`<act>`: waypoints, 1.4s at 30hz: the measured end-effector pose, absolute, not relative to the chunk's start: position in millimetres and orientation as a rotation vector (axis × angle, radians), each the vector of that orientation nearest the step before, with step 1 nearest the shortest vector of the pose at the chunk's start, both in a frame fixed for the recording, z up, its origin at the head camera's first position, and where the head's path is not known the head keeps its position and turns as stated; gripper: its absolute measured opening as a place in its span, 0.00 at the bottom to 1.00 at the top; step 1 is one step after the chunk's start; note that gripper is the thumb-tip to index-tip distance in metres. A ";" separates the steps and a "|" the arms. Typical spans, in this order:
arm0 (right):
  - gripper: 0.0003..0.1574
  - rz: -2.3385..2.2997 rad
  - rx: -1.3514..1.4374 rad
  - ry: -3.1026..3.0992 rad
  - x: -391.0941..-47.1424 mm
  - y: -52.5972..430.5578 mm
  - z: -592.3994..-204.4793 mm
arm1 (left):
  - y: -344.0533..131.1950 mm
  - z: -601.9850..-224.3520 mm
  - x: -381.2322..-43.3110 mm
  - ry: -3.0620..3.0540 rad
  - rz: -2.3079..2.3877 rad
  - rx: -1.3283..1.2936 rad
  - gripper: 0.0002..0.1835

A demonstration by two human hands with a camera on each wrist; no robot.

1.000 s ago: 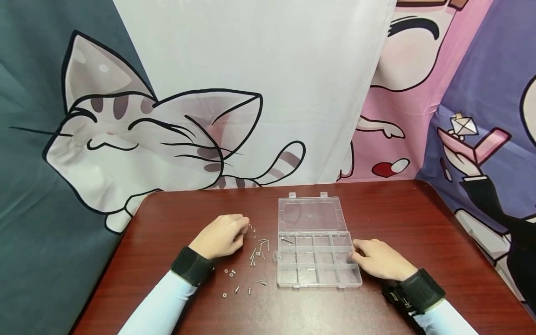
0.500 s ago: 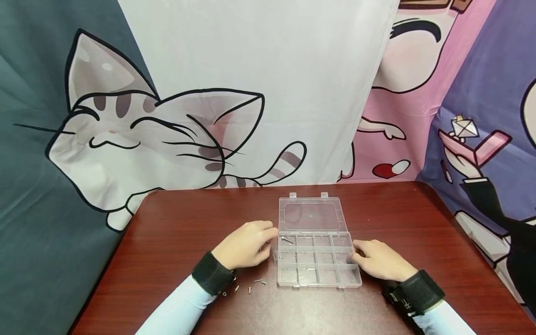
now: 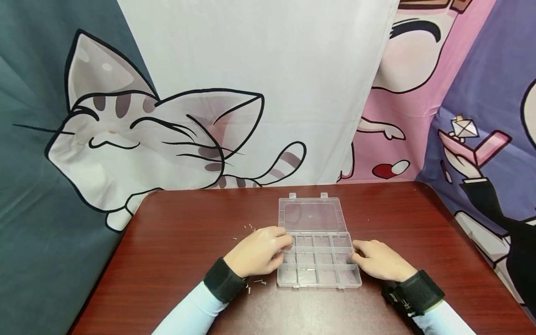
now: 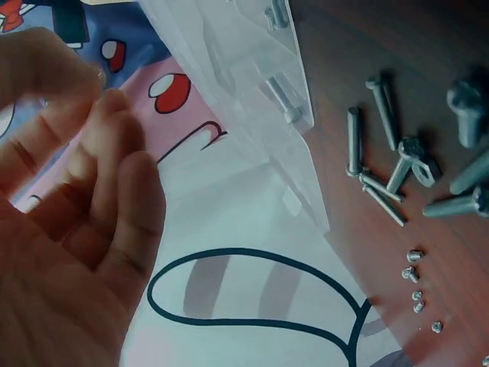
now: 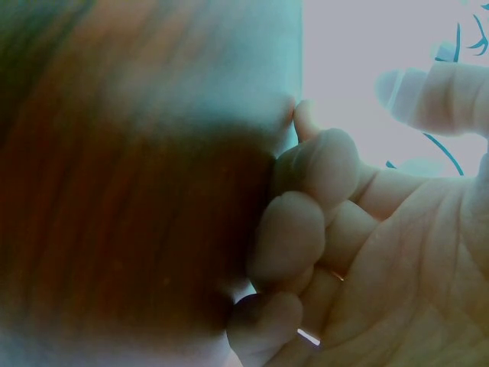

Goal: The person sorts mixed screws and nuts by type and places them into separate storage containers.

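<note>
Left hand [image 3: 258, 251] is reaching over the left column of one clear compartment box [image 3: 324, 272], fingers curling; cannot tell whether they're pinching anything. Right hand [image 3: 383, 260] is gripping the box's right wall. One lid [image 3: 310, 215] is lying open, two latches [image 3: 324, 195] showing. At least six screws [image 4: 354, 141] are lying leftward on the table [image 3: 188, 209].

No readable text, label, brand, number or sign — not in any of the three views.
</note>
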State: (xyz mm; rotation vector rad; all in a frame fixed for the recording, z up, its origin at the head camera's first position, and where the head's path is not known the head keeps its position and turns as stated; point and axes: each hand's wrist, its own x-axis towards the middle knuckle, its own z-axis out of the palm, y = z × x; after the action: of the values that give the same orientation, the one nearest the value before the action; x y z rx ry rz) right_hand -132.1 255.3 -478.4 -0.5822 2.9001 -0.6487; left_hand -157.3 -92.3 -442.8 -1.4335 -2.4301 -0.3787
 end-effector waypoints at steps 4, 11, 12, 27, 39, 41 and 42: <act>0.16 -0.679 -0.609 2.907 -130.6 254.0 -475.1 | -94.2 -441.5 -150.9 -2.583 -0.347 -1.353 0.62; 0.15 -0.684 -0.602 2.890 -130.1 253.6 -472.3 | -118.0 -431.2 -157.4 -2.676 -0.345 -1.253 0.57; 0.15 -0.683 -0.595 2.887 -130.2 253.7 -472.6 | -124.2 -429.4 -160.1 -2.699 -0.342 -1.222 0.54; 0.15 -0.690 -0.579 2.870 -131.4 256.7 -477.6 | -193.0 -438.1 -189.6 -2.983 -0.321 -0.922 0.17; 0.15 -0.701 -0.582 2.877 -130.9 255.6 -476.9 | -194.9 -464.3 -202.6 -2.860 -0.240 -0.984 0.07; 0.15 -0.699 -0.587 2.880 -130.6 255.6 -476.6 | -194.1 -466.6 -204.5 -2.820 -0.219 -0.992 0.07; 0.15 -0.696 -0.586 2.882 -130.6 255.5 -476.4 | -193.7 -467.4 -205.1 -2.806 -0.213 -0.992 0.07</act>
State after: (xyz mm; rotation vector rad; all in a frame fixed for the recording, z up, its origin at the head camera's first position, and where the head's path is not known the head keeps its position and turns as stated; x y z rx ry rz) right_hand -130.6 255.5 -476.4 -0.5863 2.8817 -0.6962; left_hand -205.1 -193.7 -467.4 -0.9915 -2.8064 -0.2131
